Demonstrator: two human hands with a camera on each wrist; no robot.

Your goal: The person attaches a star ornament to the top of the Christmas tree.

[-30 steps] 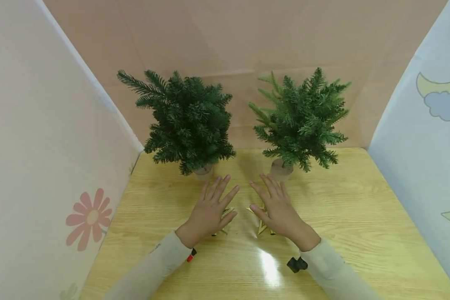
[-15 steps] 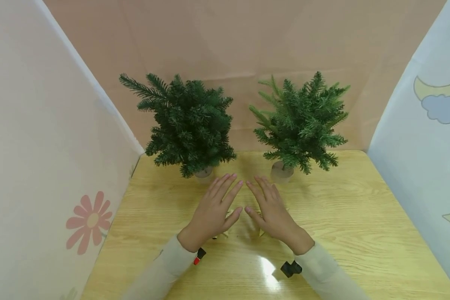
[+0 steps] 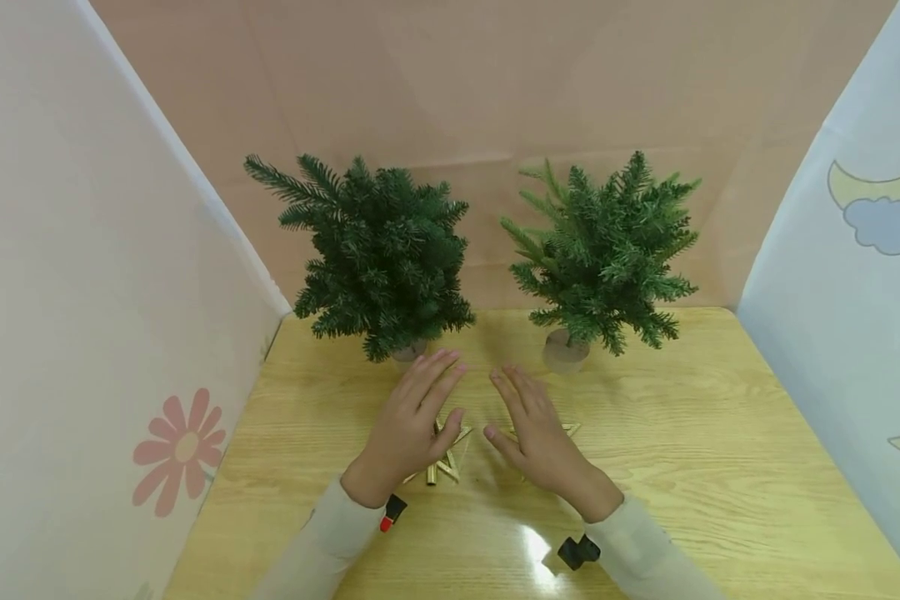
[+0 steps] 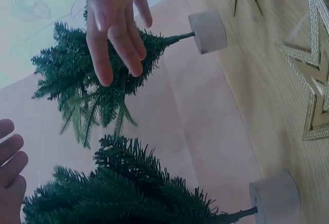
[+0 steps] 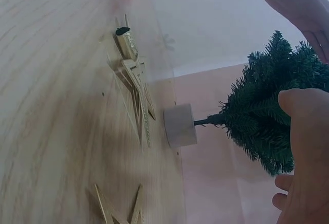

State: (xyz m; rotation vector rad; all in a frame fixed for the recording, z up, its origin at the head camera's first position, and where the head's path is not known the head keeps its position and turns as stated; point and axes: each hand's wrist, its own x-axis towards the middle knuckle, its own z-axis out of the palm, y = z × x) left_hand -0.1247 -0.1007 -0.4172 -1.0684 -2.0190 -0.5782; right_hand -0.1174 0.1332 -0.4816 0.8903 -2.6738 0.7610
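My left hand [image 3: 405,425] hovers above the table with its fingers extended, over part of a gold star ornament [image 3: 450,462]. That star has a short tube at its base. Across from it, my right hand [image 3: 547,433] is held over a second gold star ornament [image 3: 572,428] and hides most of it. Neither hand holds anything; the two are apart, thumbs towards each other. In the left wrist view, both stars lie on the tabletop, the nearer star [image 4: 308,75] with a glittery edge. The right wrist view shows the tubed star [image 5: 136,75] below hand height.
Two small artificial fir trees stand at the back, a dark one [image 3: 386,258] at left and a lighter one [image 3: 607,258] at right, each on a round pale base. Fabric walls enclose the wooden table [image 3: 682,467] on the left, back and right.
Both hands first came nearer each other. Then the left hand drew back leftwards, showing more of its star, while the right hand shifted slightly left. The stars and trees stay put.
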